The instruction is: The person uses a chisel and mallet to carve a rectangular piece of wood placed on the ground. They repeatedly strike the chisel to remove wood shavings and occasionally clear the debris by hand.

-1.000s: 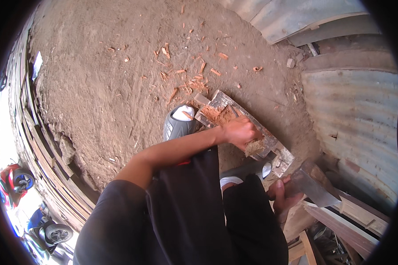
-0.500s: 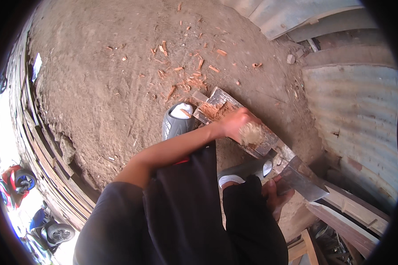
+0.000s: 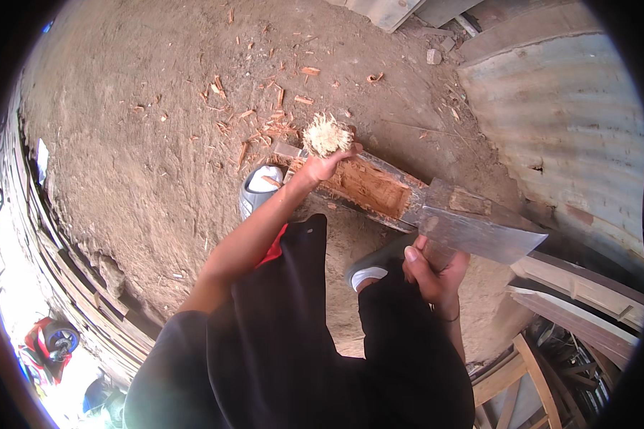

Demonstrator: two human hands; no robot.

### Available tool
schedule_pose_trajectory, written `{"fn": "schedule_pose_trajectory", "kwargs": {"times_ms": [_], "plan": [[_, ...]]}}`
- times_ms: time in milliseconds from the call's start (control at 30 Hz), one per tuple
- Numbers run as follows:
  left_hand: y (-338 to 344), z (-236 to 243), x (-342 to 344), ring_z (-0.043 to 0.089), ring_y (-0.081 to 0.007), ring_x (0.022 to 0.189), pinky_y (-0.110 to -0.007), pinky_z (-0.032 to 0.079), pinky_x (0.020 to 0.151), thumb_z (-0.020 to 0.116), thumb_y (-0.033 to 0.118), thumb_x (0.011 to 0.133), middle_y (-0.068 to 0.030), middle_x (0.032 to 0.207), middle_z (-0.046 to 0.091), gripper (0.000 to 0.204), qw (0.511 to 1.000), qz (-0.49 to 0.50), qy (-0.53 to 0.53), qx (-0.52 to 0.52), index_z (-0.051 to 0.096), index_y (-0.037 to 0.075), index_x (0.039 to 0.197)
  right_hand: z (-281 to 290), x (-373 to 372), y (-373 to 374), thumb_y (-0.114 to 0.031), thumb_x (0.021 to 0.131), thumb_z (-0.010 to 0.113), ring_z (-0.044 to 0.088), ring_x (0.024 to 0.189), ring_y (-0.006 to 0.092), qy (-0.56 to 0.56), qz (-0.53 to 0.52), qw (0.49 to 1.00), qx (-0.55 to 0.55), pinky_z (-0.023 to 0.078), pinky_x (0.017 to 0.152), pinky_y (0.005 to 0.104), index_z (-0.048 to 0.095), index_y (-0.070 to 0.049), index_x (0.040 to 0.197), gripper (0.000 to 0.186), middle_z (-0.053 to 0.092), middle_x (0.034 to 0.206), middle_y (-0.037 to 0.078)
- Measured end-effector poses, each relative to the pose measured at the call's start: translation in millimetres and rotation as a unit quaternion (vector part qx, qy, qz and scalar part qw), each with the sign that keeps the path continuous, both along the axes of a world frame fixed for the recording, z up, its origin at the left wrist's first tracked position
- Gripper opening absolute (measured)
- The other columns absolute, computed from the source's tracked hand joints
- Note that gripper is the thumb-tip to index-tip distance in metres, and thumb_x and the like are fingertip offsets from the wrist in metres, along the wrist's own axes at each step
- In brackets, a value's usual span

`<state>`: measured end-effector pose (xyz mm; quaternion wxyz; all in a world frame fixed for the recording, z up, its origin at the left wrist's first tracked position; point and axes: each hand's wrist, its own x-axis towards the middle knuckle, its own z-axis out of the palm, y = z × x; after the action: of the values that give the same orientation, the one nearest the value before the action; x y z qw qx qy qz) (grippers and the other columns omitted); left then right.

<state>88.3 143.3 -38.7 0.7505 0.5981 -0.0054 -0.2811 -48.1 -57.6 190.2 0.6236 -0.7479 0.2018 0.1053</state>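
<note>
My left hand (image 3: 325,163) grips an object with a pale, frayed, splintered head (image 3: 325,134), lifted above a weathered wooden block (image 3: 368,186) with a rough orange-brown hollow cut along it; what lies below that head is hidden. My right hand (image 3: 436,275) is wrapped round the handle of a broad metal cleaver (image 3: 479,232), its blade pointing right, over or beside the block's right end. The block lies on the dirt ground beside my left shoe (image 3: 254,187); my right shoe (image 3: 371,273) is below it.
Orange wood chips (image 3: 279,129) are scattered on the dirt ground (image 3: 157,186). Corrugated metal sheets (image 3: 565,129) line the right. Planks (image 3: 579,286) and a wooden frame (image 3: 522,365) stand at lower right. Stacked boards (image 3: 64,279) run along the left, with red motorbike parts (image 3: 39,339) beyond.
My left hand has lifted up and leftward with the frayed object, exposing more of the block's hollow. My right hand and the cleaver have risen toward the block. The view has shifted slightly.
</note>
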Motion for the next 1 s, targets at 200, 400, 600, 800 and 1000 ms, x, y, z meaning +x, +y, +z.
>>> {"fn": "schedule_pose_trajectory", "kwargs": {"times_ms": [200,400,600,800,1000], "plan": [[11,-23,12,0.068,-0.0247,0.104,-0.037,0.052,0.092,0.061,0.028,0.097,-0.0121,0.111,0.074,0.033,0.991,0.026,-0.132,0.002,0.073,0.002,0.114,7,13,9,0.003,0.093,0.064,0.052,0.049,0.0087,-0.029,0.072,0.995,-0.068,0.041,0.047,0.0247,0.054,0.001,0.09,0.011,0.052,0.062,0.001],[7,3,13,0.065,-0.031,0.109,-0.041,0.047,0.1,0.068,0.041,0.093,-0.0115,0.116,0.072,0.04,0.976,-0.003,-0.195,0.096,0.071,0.007,0.114,26,40,8,0.001,0.096,0.061,0.05,0.048,0.0075,-0.083,0.114,0.984,-0.109,0.039,0.047,0.0237,0.055,0.002,0.089,0.009,0.052,0.059,0.001],[-2,-6,20,0.056,-0.0296,0.127,-0.042,0.034,0.117,0.066,0.043,0.095,-0.008,0.132,0.067,0.045,0.955,-0.059,-0.255,0.137,0.065,0.014,0.128,62,79,31,-0.005,0.101,0.056,0.049,0.048,0.0086,-0.176,0.138,0.974,-0.024,0.041,0.046,0.0247,0.054,0.004,0.102,0.01,0.052,0.061,0.004],[-17,-21,19,0.049,-0.0307,0.135,-0.053,0.025,0.118,0.063,0.04,0.095,-0.0084,0.138,0.062,0.044,0.925,0.01,-0.377,0.032,0.063,0.017,0.132,27,108,58,-0.02,0.096,0.069,0.069,0.068,0.0374,-0.119,0.284,0.894,-0.326,0.053,0.066,0.0432,0.06,0.007,0.115,0.034,0.068,0.075,0.02],[-13,-11,22,0.056,-0.0346,0.123,-0.049,0.031,0.113,0.069,0.033,0.089,-0.0104,0.123,0.067,0.036,0.914,0.01,-0.392,0.105,0.068,0.015,0.121,78,124,77,-0.018,0.097,0.07,0.069,0.071,0.0261,-0.13,0.174,0.948,-0.233,0.051,0.065,0.0354,0.061,0.005,0.112,0.029,0.069,0.082,0.018]]}}
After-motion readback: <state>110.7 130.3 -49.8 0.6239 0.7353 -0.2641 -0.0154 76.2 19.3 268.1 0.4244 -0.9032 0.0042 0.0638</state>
